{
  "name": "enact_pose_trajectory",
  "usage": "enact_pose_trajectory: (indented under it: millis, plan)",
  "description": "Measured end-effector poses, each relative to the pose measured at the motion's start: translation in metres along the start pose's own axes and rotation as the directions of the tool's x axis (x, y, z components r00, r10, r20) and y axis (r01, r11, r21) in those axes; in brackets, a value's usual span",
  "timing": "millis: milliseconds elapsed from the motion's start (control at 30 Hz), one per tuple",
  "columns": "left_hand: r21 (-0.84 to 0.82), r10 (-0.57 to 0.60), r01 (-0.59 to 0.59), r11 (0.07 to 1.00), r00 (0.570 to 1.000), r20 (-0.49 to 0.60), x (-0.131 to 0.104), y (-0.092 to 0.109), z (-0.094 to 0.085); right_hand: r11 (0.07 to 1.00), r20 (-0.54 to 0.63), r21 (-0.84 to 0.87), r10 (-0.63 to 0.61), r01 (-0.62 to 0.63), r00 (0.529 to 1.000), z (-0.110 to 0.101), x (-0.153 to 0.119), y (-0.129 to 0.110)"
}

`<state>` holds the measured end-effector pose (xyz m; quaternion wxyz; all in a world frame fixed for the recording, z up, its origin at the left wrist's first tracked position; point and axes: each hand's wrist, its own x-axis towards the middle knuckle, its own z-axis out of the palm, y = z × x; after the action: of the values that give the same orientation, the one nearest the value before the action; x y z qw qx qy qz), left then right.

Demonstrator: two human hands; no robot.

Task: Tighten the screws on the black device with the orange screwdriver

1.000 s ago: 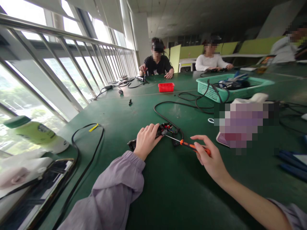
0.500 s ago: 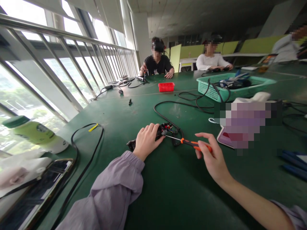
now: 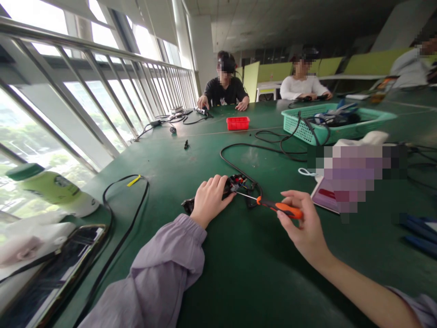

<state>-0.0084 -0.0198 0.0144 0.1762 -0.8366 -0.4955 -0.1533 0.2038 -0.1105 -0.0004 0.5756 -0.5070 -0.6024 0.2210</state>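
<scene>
My left hand [image 3: 212, 199] is wrapped over a black corded device [image 3: 235, 183] lying on the green table, pressing it down. Wires and small red parts show in the device's exposed right end; my palm and fingers cover its middle. Fingers and thumb of my right hand [image 3: 302, 218] hold the orange-and-black handle of a screwdriver [image 3: 282, 208]. Its thin shaft points left, and the tip meets the device close to my left thumb. A black cord [image 3: 235, 146] runs from the device toward the basket. Beside the shaft lies a small dark piece [image 3: 251, 200], partly hidden.
A green basket [image 3: 368, 125] with tools and cables stands back right, a red tray [image 3: 238, 123] at back centre. Pliers [image 3: 421, 243] and a pinkish packet [image 3: 344, 182] lie right; a phone [image 3: 68, 264] and bottle [image 3: 51, 191] left. Co-workers sit across the table.
My right hand's fingers have shifted around the screwdriver handle, showing more of its orange side. The left hand and device stay put. Across the table, a co-worker's raised hand has come down.
</scene>
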Motion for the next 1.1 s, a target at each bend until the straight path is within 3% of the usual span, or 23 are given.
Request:
enact_pose_trajectory:
  millis: [67, 233, 433, 633, 767, 967, 1100]
  plan:
    - [-0.001, 0.003, -0.003, 1.000, 1.000, 0.001, -0.0002, 0.0001, -0.0004, 0.999, -0.021, -0.017, -0.037, 0.037, 0.999, -0.0001, 0.0003, -0.0008]
    - [-0.007, 0.005, -0.005, 1.000, 1.000, 0.004, -0.0004, 0.0004, -0.0012, 1.000, 0.128, -0.014, 0.029, -0.028, 0.991, 0.0006, -0.0007, -0.0033]
    - [-0.001, -0.014, 0.014, 1.000, 1.000, 0.022, -0.0005, 0.0018, -0.0017, 0.996, -0.020, -0.056, -0.070, 0.069, 0.997, 0.0021, -0.0008, -0.0008]
    - [0.018, -0.039, 0.038, 0.999, 0.998, 0.058, -0.0004, 0.0025, -0.0012, 0.996, 0.124, 0.070, 0.052, -0.061, 0.991, -0.0001, -0.0009, 0.0006]
    - [0.041, -0.044, 0.042, 0.998, 0.998, 0.054, 0.0005, 0.0024, -0.0005, 0.996, 0.102, 0.072, 0.040, -0.047, 0.994, -0.0009, -0.0028, 0.0021]
    - [0.037, -0.038, 0.035, 0.999, 0.997, 0.061, 0.0005, 0.0023, 0.0004, 0.997, 0.001, 0.028, -0.069, 0.069, 0.998, -0.0013, -0.0042, 0.0044]
    - [0.036, -0.034, 0.031, 0.999, 0.997, 0.073, 0.0005, 0.0015, 0.0010, 0.998, 0.093, 0.064, -0.002, -0.004, 0.996, -0.0001, -0.0047, 0.0036]
